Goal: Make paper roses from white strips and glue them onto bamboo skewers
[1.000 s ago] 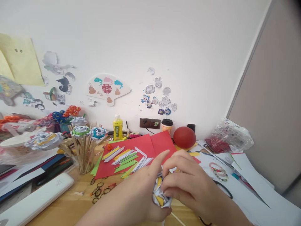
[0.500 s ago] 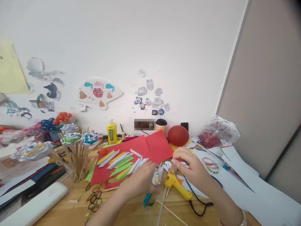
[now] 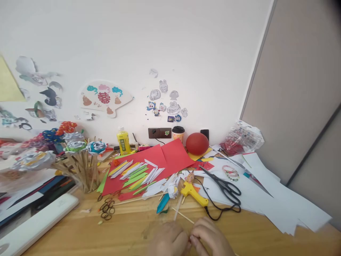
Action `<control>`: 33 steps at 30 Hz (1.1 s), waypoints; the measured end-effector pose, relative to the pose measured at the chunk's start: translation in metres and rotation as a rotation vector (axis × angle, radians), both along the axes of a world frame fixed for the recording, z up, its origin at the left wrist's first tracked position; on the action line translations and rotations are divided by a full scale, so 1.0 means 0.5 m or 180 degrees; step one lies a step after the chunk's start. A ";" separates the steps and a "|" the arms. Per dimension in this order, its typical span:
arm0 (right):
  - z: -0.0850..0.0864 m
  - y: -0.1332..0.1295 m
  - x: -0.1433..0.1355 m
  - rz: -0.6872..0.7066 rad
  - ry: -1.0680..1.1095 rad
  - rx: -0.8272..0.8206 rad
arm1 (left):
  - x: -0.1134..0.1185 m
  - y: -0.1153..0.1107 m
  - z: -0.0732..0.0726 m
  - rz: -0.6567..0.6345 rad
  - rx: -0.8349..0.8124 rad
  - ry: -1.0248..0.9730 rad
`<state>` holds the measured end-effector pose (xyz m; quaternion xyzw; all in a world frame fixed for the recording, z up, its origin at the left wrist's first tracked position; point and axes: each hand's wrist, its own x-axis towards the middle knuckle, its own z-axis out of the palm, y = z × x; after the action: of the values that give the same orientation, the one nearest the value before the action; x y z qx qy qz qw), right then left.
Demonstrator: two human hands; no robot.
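Observation:
At the near edge of the table, my left hand (image 3: 169,239) is closed, its fingers curled and blurred. Close against it, my right hand (image 3: 209,237) is in a pinch, fingertips meeting the left. Whatever lies between the fingers is hidden. Just beyond them is a thin wooden stick (image 3: 183,216) beside a translucent glue stick (image 3: 176,210). A yellow hot glue gun (image 3: 195,195) lies farther back, its cord curling right. To its left sits a crumpled white paper flower (image 3: 172,190), with a folded blue paper strip (image 3: 163,203) in front. Black scissors (image 3: 223,186) rest to the right.
Red paper sheets (image 3: 151,156) carry several folded strips (image 3: 138,174). Hair ties (image 3: 107,209), a jar of sticks (image 3: 86,174) and a long white case (image 3: 39,224) stand left. Behind are a yellow bottle (image 3: 123,141), a lidded cup (image 3: 178,133) and a red balloon (image 3: 197,143). White sheets (image 3: 266,192) spread right.
Both hands have come away from the paper flower and glue gun, down to the near edge, and are now together. The scissors, hidden before, now show. The camera has shifted slightly.

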<state>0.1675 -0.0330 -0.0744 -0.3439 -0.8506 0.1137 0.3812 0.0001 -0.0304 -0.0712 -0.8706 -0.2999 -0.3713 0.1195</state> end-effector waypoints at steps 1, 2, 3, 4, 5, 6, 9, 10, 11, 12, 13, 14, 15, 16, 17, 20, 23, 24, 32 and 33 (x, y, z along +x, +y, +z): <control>-0.002 -0.004 0.002 -0.0032 -0.0021 0.0019 | -0.003 -0.002 0.004 -0.0108 0.0186 0.0032; -0.001 -0.008 0.004 -0.0097 -0.0024 0.0025 | -0.009 -0.003 0.009 -0.0170 0.0285 0.0065; 0.001 -0.012 0.009 -0.0175 -0.0026 0.0023 | -0.020 -0.003 0.015 -0.0167 0.0281 0.0104; 0.006 -0.016 0.016 -0.0273 -0.0015 0.0012 | -0.037 -0.002 0.021 -0.0060 0.0172 0.0168; 0.012 -0.020 0.026 -0.0405 0.0022 -0.0010 | -0.060 0.002 0.027 0.0224 -0.0218 0.0375; 0.018 -0.024 0.037 -0.0577 0.0092 -0.0036 | -0.090 0.009 0.034 0.0596 -0.0575 0.0510; 0.039 -0.033 0.078 -0.1121 0.0460 -0.0159 | -0.191 0.048 0.053 0.1419 -0.0905 0.0366; 0.044 -0.034 0.091 -0.1242 0.0594 -0.0200 | -0.219 0.064 0.058 0.1587 -0.0923 0.0265; 0.048 -0.034 0.101 -0.1302 0.0682 -0.0236 | -0.240 0.080 0.062 0.1686 -0.0956 0.0177; 0.051 -0.033 0.110 -0.1318 0.0725 -0.0268 | -0.253 0.094 0.066 0.1724 -0.1014 0.0116; 0.052 -0.030 0.115 -0.1313 0.0727 -0.0297 | -0.256 0.107 0.068 0.1686 -0.1109 0.0101; 0.051 -0.027 0.118 -0.1300 0.0702 -0.0316 | -0.250 0.118 0.068 0.1625 -0.1214 0.0095; 0.049 -0.022 0.118 -0.1268 0.0664 -0.0311 | -0.236 0.127 0.068 0.1552 -0.1329 0.0094; 0.046 -0.016 0.115 -0.1223 0.0629 -0.0285 | -0.216 0.134 0.065 0.1478 -0.1418 0.0076; 0.043 -0.010 0.109 -0.1183 0.0612 -0.0252 | -0.193 0.141 0.062 0.1392 -0.1490 0.0049; 0.044 0.012 0.083 -0.1059 0.0587 -0.0201 | -0.121 0.162 0.049 0.1037 -0.1731 0.0006; 0.069 0.037 0.053 -0.0882 0.0321 -0.0296 | -0.077 0.187 0.040 0.0757 -0.1991 -0.0079; 0.082 0.046 0.044 -0.0828 0.0212 -0.0315 | -0.071 0.195 0.041 0.0704 -0.2071 -0.0150; 0.208 0.146 -0.011 -0.0463 0.0328 -0.0536 | -0.099 0.201 0.170 0.0063 -0.2543 -0.1097; 0.223 0.157 -0.022 -0.0256 0.0235 -0.0482 | -0.100 0.192 0.192 -0.0099 -0.2640 -0.1129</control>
<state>0.1567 0.0456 0.0372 -0.4012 -0.8104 0.1749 0.3895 -0.0497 0.0657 0.0248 -0.7722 -0.4261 -0.3649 -0.2983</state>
